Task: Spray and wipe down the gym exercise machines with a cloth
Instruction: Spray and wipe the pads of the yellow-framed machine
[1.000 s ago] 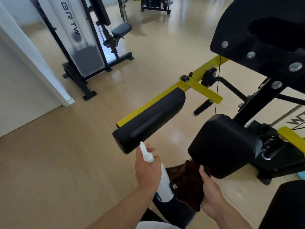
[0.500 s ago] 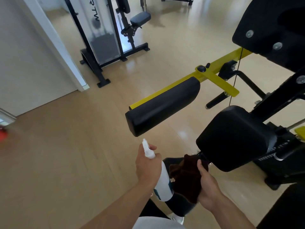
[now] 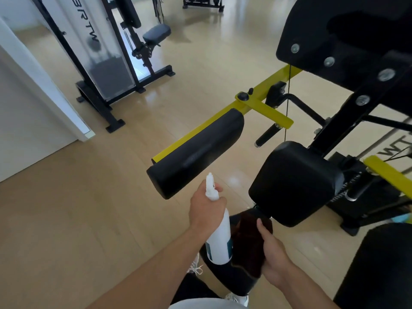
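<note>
White spray bottle (image 3: 219, 239) in left hand (image 3: 206, 209), brown cloth (image 3: 249, 241) in right hand (image 3: 275, 259).

The long pad (image 3: 196, 153) sits mid-frame, the seat (image 3: 294, 181) to its right, the bottle (image 3: 218, 237) below, the cloth (image 3: 249, 241) beside the bottle.

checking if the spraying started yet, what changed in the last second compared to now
Little changed in the hands. The left hand keeps its grip on the spray bottle, nozzle aimed at the long black pad, with no clear approach. The right hand still holds the dark cloth below the square pad. No spray is visible. Mostly the head camera swung, shifting the machine across the view.
</note>
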Demonstrator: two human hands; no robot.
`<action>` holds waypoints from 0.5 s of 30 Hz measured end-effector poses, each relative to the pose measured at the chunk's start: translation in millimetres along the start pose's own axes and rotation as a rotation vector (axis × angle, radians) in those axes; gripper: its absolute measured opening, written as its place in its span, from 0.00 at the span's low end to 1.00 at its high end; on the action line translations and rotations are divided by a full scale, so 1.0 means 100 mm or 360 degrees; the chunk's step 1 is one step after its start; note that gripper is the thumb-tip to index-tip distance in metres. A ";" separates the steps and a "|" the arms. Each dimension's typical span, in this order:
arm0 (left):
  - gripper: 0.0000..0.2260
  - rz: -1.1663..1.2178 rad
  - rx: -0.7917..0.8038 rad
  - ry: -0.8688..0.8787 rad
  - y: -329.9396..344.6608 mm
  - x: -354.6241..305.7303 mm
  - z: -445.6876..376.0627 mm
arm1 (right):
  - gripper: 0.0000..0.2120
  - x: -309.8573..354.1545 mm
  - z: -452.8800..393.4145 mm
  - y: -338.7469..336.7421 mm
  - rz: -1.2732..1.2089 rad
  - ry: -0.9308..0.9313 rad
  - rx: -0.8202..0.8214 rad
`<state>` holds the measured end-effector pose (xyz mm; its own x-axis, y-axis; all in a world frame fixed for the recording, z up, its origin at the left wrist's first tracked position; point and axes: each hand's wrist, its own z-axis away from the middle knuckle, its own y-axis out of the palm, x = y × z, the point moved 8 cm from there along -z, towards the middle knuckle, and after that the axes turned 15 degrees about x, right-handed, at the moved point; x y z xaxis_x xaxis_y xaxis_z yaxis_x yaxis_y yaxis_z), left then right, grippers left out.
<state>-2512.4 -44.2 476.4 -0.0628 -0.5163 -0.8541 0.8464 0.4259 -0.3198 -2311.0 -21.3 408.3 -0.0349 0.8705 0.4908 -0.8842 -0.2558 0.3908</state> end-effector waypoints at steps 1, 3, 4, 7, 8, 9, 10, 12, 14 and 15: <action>0.09 -0.0021 0.0023 -0.0010 0.01 -0.01 -0.03 | 0.20 0.01 -0.01 -0.01 -0.0018 -0.0013 0.0008; 0.12 -0.0014 0.0075 0.0006 0.03 -0.04 -0.07 | 0.19 0.02 -0.03 -0.03 -0.0056 -0.0028 -0.0006; 0.14 0.0000 0.0102 0.0018 0.04 -0.04 -0.08 | 0.18 0.03 -0.03 -0.03 -0.0075 -0.0033 -0.0013; 0.13 -0.0034 0.0182 -0.0003 0.06 -0.01 -0.11 | 0.17 0.01 -0.07 -0.05 -0.0114 -0.0036 -0.0052; 0.12 -0.0072 0.0208 -0.0012 0.07 -0.01 -0.13 | 0.18 0.00 -0.08 -0.04 -0.0133 -0.0026 -0.0056; 0.12 -0.0102 0.0231 -0.0008 0.07 -0.02 -0.14 | 0.18 -0.01 -0.09 -0.03 -0.0147 -0.0025 -0.0051; 0.14 -0.0112 0.0249 0.0017 0.07 -0.06 -0.16 | 0.17 0.00 -0.09 -0.01 -0.0159 -0.0020 -0.0039; 0.19 -0.0120 0.0266 0.0084 0.04 -0.18 -0.19 | 0.17 0.02 -0.09 0.02 -0.0180 -0.0016 -0.0026; 0.20 -0.0121 0.0259 0.0133 -0.02 -0.32 -0.24 | 0.16 0.04 -0.09 0.03 -0.0190 -0.0034 -0.0047; 0.17 -0.0114 0.0251 0.0146 -0.05 -0.39 -0.27 | 0.16 0.05 -0.10 0.04 -0.0202 -0.0049 -0.0043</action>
<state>-2528.1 -6.3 500.1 -0.1679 -0.4681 -0.8676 0.9099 0.2651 -0.3191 -2319.1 -14.0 404.6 0.0920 0.8817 0.4628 -0.8928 -0.1328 0.4305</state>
